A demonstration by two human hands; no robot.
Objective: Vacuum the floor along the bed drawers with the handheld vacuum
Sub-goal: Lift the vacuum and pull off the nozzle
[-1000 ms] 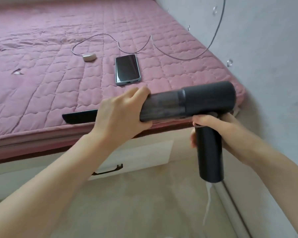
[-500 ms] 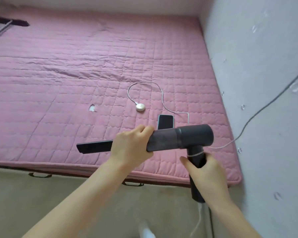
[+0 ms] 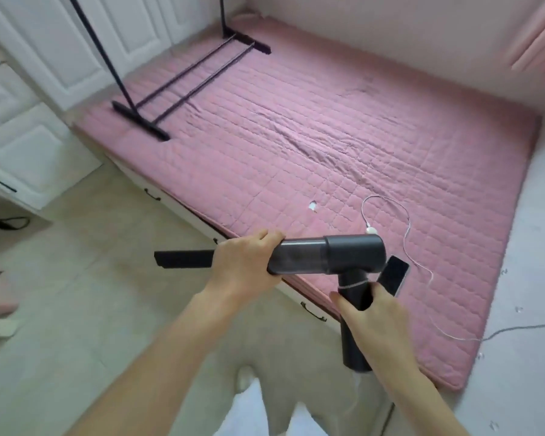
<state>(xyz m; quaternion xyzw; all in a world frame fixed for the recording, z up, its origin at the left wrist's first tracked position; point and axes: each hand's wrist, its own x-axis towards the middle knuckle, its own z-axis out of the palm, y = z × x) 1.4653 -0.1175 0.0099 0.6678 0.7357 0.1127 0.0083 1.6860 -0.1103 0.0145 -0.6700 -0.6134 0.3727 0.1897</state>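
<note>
I hold a black handheld vacuum (image 3: 353, 253) level above the floor at the bed's edge. My left hand (image 3: 243, 269) grips its barrel where the flat crevice nozzle (image 3: 183, 259) joins the smoky dust cup; the nozzle points left. My right hand (image 3: 368, 313) is wrapped round the vertical handle below the motor head. White bed drawers (image 3: 299, 297) with black handles run under the pink mattress (image 3: 296, 136), above the beige tiled floor (image 3: 92, 278).
A phone (image 3: 394, 275), a white charger puck (image 3: 371, 230) and its cable lie on the mattress near the vacuum. A black rack base (image 3: 142, 121) stands on the bed's far left. White cabinets (image 3: 29, 152) stand left; a grey wall (image 3: 532, 278) runs right.
The view has pulled back and swung left, so the floor, the drawer fronts and the cabinets now show. The vacuum sits over the bed's edge; both hands keep the same hold.
</note>
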